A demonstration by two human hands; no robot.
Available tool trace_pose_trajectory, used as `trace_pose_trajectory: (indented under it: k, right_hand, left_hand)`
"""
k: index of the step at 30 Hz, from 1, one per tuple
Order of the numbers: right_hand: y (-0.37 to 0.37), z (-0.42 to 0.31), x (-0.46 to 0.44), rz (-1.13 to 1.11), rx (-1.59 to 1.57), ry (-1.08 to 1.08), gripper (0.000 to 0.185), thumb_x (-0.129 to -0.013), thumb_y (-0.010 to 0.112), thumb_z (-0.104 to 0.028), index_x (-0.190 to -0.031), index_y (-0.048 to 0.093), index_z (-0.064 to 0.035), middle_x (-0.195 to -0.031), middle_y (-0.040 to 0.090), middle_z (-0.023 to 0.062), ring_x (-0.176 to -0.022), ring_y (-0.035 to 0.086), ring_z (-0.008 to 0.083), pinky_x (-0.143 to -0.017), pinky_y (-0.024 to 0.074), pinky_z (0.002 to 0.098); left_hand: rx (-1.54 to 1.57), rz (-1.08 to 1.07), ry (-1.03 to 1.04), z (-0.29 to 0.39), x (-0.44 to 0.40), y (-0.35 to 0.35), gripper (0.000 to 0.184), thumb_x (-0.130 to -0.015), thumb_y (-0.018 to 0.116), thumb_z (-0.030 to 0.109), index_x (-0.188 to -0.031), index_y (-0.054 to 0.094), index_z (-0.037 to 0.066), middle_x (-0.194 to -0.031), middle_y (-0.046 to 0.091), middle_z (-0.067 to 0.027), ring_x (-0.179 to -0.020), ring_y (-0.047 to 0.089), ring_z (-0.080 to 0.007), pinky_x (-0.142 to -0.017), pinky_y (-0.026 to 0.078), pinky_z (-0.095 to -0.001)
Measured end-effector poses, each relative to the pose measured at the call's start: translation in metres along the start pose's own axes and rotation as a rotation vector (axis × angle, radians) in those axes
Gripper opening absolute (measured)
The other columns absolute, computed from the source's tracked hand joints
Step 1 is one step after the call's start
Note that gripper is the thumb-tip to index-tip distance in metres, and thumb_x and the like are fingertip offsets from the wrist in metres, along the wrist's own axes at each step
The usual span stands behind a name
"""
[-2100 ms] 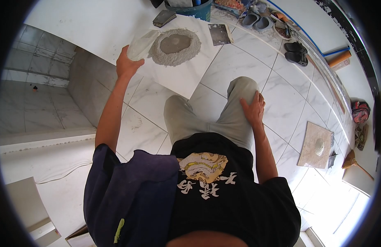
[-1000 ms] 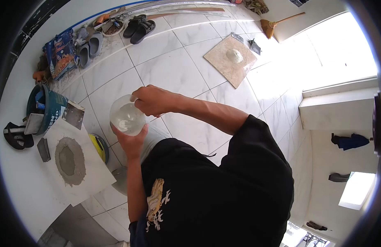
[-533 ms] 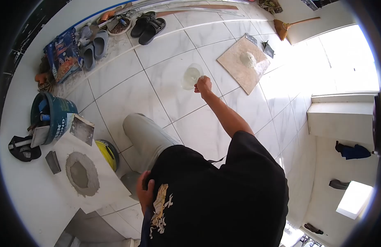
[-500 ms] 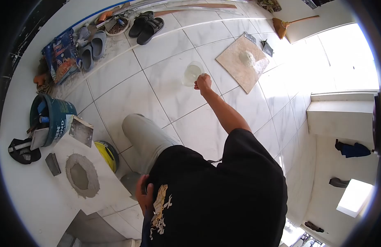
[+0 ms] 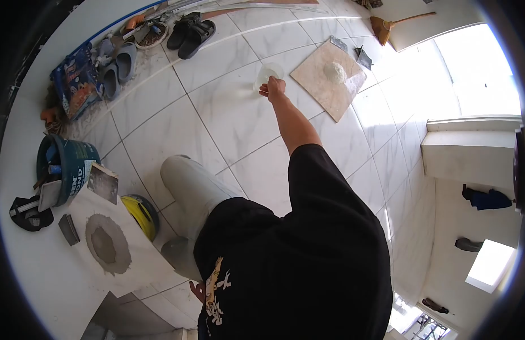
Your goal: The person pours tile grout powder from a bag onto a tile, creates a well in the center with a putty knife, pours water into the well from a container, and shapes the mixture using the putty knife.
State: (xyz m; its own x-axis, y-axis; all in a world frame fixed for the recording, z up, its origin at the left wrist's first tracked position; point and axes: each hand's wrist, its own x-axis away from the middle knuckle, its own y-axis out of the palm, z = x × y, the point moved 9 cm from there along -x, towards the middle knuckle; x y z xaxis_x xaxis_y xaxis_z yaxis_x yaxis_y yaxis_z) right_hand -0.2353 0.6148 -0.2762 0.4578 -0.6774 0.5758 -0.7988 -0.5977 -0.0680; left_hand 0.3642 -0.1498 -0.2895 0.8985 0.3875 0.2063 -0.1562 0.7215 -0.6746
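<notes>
My right hand reaches forward over the floor, its fingers closed on the rim of a see-through container. The container looks like a clear plastic tub or cup; what is in it I cannot make out. Just to its right lies a beige square tile bearing a heap of whitish powder. My left hand is low beside my body, partly hidden by the black shirt. Its visible fingers are apart and nothing shows in them.
White marbled tiles cover the floor. At left stand a green bucket of tools and a white block with a grey patch. Slippers and a blue bag line the far left wall. A broom leans at the back.
My right hand has carried the clear container farther from my body and closer to the beige tile. My left hand has drawn back along my side. The view has shifted slightly.
</notes>
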Motion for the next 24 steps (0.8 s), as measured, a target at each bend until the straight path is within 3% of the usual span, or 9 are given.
trace_pose_trajectory:
  k: [5, 9, 10, 12, 14, 16, 18, 22, 24]
  right_hand:
    - [-0.013, 0.019, 0.048, -0.089, 0.138, -0.058, 0.056, -0.096, 0.054, -0.042, -0.12, 0.051, 0.0075, -0.098, 0.064, 0.0197, -0.073, 0.07, 0.0302, -0.059, 0.0619, 0.0432]
    - [0.027, 0.111, 0.182, -0.688, 0.597, -0.011, 0.059, -0.091, 0.062, -0.051, -0.123, 0.062, -0.0006, -0.095, 0.062, 0.0118, -0.082, 0.062, 0.0224, -0.068, 0.0568, 0.0385]
    - [0.038, 0.117, 0.245, -0.915, 0.771, -0.055, 0.069, -0.09, 0.063, -0.057, -0.123, 0.062, 0.0037, -0.107, 0.064, 0.017, -0.1, 0.064, 0.0283, -0.081, 0.0568, 0.0426]
    - [0.064, 0.168, 0.31, -1.068, 1.035, -0.352, 0.093, -0.084, 0.065, -0.068, -0.128, 0.054, 0.0135, -0.118, 0.062, 0.0258, -0.121, 0.058, 0.0349, -0.097, 0.0515, 0.0449]
    - [0.071, 0.173, 0.364, -0.984, 1.487, -0.515, 0.114, -0.072, 0.073, -0.073, -0.13, 0.045, 0.021, -0.129, 0.055, 0.0353, -0.135, 0.048, 0.0382, -0.106, 0.0451, 0.0453]
    - [0.081, 0.175, 0.362, -1.046, 1.454, -0.552, 0.127, -0.063, 0.083, -0.069, -0.134, 0.037, 0.0247, -0.126, 0.056, 0.0372, -0.13, 0.053, 0.0391, -0.105, 0.0468, 0.0425]
    - [0.092, 0.181, 0.361, -1.246, 1.364, -0.433, 0.116, -0.061, 0.09, -0.058, -0.134, 0.044, 0.0195, -0.125, 0.059, 0.0324, -0.122, 0.059, 0.0383, -0.103, 0.0482, 0.0417]
    - [0.097, 0.166, 0.412, -1.559, 1.549, -0.365, 0.102, -0.064, 0.087, -0.057, -0.135, 0.053, 0.0074, -0.125, 0.061, 0.0295, -0.119, 0.06, 0.0401, -0.098, 0.0507, 0.0431]
    - [0.125, 0.12, 0.425, -1.158, 1.396, -1.168, 0.081, -0.07, 0.085, -0.049, -0.129, 0.061, 0.0014, -0.112, 0.069, 0.0242, -0.108, 0.066, 0.0367, -0.093, 0.0526, 0.0425]
  left_hand:
    - [0.048, 0.04, -0.326, 0.014, -0.029, 0.005, 0.076, -0.094, 0.065, 0.043, -0.146, 0.036, -0.004, -0.14, 0.048, -0.0284, -0.117, 0.058, -0.036, -0.098, 0.048, -0.0432]
    - [0.13, 0.112, -0.669, 0.09, -0.029, 0.002, 0.085, -0.093, 0.059, 0.058, -0.142, 0.037, -0.009, -0.138, 0.049, -0.0292, -0.115, 0.059, -0.0371, -0.097, 0.049, -0.0419]
    - [0.157, 0.15, -0.784, 0.145, -0.032, 0.024, 0.089, -0.093, 0.057, 0.062, -0.141, 0.037, -0.01, -0.138, 0.05, -0.0294, -0.114, 0.06, -0.0374, -0.097, 0.049, -0.0416]
    - [0.302, 0.188, -0.806, 0.088, -0.052, 0.037, 0.089, -0.088, 0.067, 0.052, -0.137, 0.035, -0.016, -0.125, 0.057, -0.0315, -0.1, 0.065, -0.0388, -0.085, 0.055, -0.0422]
    - [0.332, 0.235, -0.72, 0.107, -0.057, 0.035, 0.095, -0.084, 0.073, 0.047, -0.141, 0.03, -0.016, -0.129, 0.055, -0.0311, -0.112, 0.061, -0.0359, -0.094, 0.051, -0.0428]
    - [0.346, 0.229, -0.767, 0.104, -0.049, 0.035, 0.109, -0.078, 0.077, 0.052, -0.145, 0.022, -0.015, -0.135, 0.052, -0.0327, -0.124, 0.056, -0.0378, -0.101, 0.047, -0.0443]
    - [0.333, 0.213, -0.779, 0.096, -0.05, 0.03, 0.118, -0.073, 0.079, 0.057, -0.148, 0.019, -0.013, -0.139, 0.047, -0.0357, -0.129, 0.052, -0.0414, -0.104, 0.046, -0.0455]
    - [0.195, 0.16, -0.876, 0.082, -0.06, 0.02, 0.13, -0.067, 0.08, 0.065, -0.152, 0.016, -0.01, -0.145, 0.038, -0.0403, -0.132, 0.048, -0.0481, -0.106, 0.045, -0.0498]
    - [0.153, 0.166, -0.853, 0.072, -0.076, 0.012, 0.132, -0.065, 0.08, 0.067, -0.152, 0.015, -0.009, -0.145, 0.037, -0.0405, -0.132, 0.047, -0.0494, -0.106, 0.045, -0.0513]
